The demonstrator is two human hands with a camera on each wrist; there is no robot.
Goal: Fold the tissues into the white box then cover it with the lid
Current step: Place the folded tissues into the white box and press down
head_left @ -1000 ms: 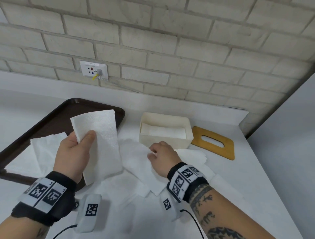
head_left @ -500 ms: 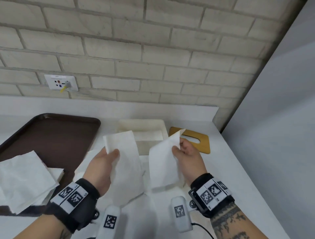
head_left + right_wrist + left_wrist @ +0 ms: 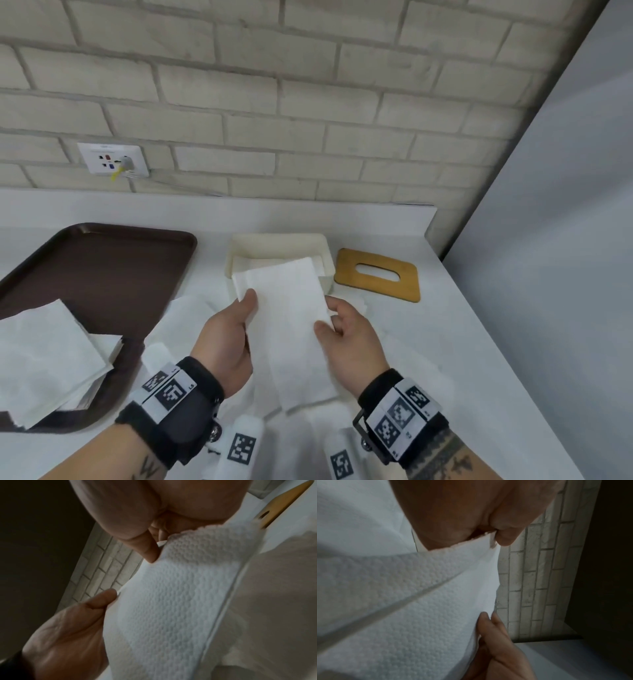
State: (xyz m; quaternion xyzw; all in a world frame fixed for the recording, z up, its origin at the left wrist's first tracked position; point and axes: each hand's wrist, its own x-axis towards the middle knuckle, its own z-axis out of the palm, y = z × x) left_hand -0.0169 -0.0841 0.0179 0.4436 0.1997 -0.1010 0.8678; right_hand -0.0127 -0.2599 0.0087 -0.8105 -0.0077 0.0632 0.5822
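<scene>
The fingers (image 3: pixel 248 301) of the left hand (image 3: pixel 224 337) and those of the right hand (image 3: pixel 349 337) now close on one and the same folded tissue (image 3: pixel 291 318), thumbs on top and the other fingers hidden beneath, one hand at each long edge. Half a second ago the two hands were well apart, each holding up a separate white panel; those panels have since come together into a single narrow strip, so the fold looks made, and both wrist views show layered edges lying one over the other. The strip is held above the table (image 3: pixel 462 342), its far end reaching in front of the near rim of the white box (image 3: pixel 277 245), which already has tissue lying inside. By my judgement this piece is ready to be laid in, and the move wants the strip turned to lie along the box rather than across it. More loose tissues (image 3: pixel 181 318) lie on the table under the hands, and others (image 3: pixel 48 356) rest on the brown tray (image 3: pixel 113 267) at left, so much folding remains. The wooden lid (image 3: pixel 376 274) lies flat just beside the box on its right, not yet in use.
</scene>
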